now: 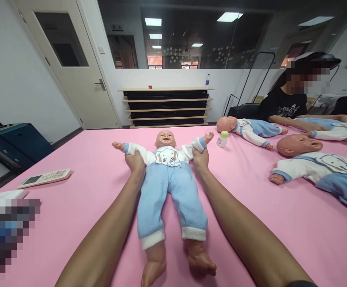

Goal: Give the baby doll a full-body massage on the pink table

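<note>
A baby doll point(169, 179) lies on its back on the pink table, head away from me and bare feet toward me. It wears light blue trousers and a white top with an elephant face on the chest. Its arms are spread out to both sides. My left hand point(135, 161) is closed around the doll's sleeve on the left, thumb on top. On the other side, my right hand point(201, 159) grips the opposite sleeve near the blue cuff. The undersides of both hands are hidden.
A small bottle with a green cap point(222, 139) stands right of the doll's head. More dolls point(319, 167) lie on the right, where a person in black point(287, 103) has hands on one. At left are a remote-like device point(46, 178) and a teal suitcase point(18, 143).
</note>
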`<state>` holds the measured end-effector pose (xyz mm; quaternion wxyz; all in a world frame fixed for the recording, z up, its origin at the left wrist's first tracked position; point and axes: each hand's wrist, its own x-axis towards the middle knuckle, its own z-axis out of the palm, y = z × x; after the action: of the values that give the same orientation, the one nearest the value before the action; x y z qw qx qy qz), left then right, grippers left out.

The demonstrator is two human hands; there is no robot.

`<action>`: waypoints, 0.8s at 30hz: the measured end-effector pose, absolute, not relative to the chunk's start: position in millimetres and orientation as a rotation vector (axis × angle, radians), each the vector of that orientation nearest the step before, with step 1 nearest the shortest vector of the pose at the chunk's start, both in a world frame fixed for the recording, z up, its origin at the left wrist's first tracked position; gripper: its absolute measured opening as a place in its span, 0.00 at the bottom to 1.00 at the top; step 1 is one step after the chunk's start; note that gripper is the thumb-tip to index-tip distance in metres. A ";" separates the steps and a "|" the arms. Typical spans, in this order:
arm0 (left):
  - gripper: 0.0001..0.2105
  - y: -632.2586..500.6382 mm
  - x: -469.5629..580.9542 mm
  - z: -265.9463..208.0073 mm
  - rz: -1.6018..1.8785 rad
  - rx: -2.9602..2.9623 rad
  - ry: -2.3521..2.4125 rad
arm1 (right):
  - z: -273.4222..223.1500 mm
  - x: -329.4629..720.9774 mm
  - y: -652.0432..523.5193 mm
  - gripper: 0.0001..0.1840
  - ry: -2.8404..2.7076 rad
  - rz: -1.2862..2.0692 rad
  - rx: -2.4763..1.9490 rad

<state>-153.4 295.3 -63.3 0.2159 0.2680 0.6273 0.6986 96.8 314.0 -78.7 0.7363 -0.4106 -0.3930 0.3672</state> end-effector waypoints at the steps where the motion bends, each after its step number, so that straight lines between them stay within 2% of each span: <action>1: 0.16 295.4 -153.9 -58.5 1.965 0.891 1.766 | -73.0 93.6 309.9 0.23 -0.967 0.749 -0.916; 5: 0.17 290.5 -151.4 -37.8 1.855 1.581 1.707 | -56.9 79.1 291.5 0.26 -1.418 0.546 -0.876; 9: 0.26 280.4 -141.5 -27.7 1.394 2.154 1.726 | -54.4 70.6 281.8 0.32 -1.821 0.254 -0.888; 13: 0.32 273.7 -135.0 -27.9 0.888 2.473 1.837 | -57.2 68.4 281.4 0.33 -2.024 0.112 -0.902; 16: 0.31 273.4 -134.4 -29.9 0.725 2.543 1.860 | -59.1 68.3 281.2 0.31 -2.071 0.106 -0.935; 20: 0.28 276.3 -133.9 -34.5 0.807 2.531 1.802 | -61.4 67.6 279.7 0.28 -2.022 0.170 -0.927; 24: 0.25 282.3 -136.3 -42.6 1.303 2.233 1.699 | -67.2 71.7 286.7 0.24 -1.680 0.361 -0.961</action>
<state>-136.3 282.3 -42.6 0.0239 0.7215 0.5491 0.4211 71.7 286.7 -67.2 0.5534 -0.4066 -0.7107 0.1529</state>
